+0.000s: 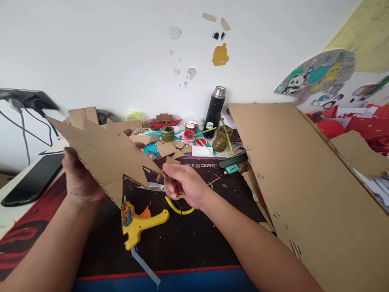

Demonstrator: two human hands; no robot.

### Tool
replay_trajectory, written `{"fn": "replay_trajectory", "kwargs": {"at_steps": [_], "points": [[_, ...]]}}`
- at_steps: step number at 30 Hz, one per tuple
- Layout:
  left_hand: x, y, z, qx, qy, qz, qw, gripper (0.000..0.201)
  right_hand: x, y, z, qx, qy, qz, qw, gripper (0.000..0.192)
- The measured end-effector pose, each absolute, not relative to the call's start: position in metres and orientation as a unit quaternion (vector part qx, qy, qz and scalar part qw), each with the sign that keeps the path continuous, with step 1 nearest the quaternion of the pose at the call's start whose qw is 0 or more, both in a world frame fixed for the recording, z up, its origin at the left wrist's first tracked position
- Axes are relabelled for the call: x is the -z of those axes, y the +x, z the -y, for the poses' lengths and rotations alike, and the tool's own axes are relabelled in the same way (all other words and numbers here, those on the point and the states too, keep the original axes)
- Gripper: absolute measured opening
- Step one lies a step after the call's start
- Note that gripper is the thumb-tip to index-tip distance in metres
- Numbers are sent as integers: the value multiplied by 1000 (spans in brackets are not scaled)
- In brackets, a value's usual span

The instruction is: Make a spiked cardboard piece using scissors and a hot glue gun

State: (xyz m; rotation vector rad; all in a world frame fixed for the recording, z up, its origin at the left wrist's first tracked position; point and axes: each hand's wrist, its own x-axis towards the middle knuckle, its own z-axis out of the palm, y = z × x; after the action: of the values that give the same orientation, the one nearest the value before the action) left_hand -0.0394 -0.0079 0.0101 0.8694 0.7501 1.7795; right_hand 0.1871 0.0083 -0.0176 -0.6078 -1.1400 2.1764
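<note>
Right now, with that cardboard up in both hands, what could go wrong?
1. The jagged cardboard cutout has narrow points; the right hand is at one, which might bend or tear.
2. The yellow glue gun lies nozzle toward the cutout; if hot, it could smear glue.
3. The scissors lie beneath the right hand; lowering it carelessly could mean a nick.

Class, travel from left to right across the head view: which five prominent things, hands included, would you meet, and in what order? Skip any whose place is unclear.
Black phone → jagged cardboard piece → right hand → black flask → large cardboard panel.
</note>
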Motion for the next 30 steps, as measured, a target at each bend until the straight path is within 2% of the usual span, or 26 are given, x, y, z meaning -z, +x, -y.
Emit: {"fn": "replay_trajectory", "kwargs": {"at_steps": [7, 22, 30], "points": [[-15, -39, 7, -748, 358, -290, 477, 74, 16, 187, -9, -819, -244, 426, 298, 49], [-19, -41, 7, -743, 355, -314, 473, 87, 19, 187, -9, -810, -252, 434, 303, 46], [-20, -42, 8, -753, 347, -295, 476, 82, 19, 187, -9, -805, -263, 439, 299, 46]]}}
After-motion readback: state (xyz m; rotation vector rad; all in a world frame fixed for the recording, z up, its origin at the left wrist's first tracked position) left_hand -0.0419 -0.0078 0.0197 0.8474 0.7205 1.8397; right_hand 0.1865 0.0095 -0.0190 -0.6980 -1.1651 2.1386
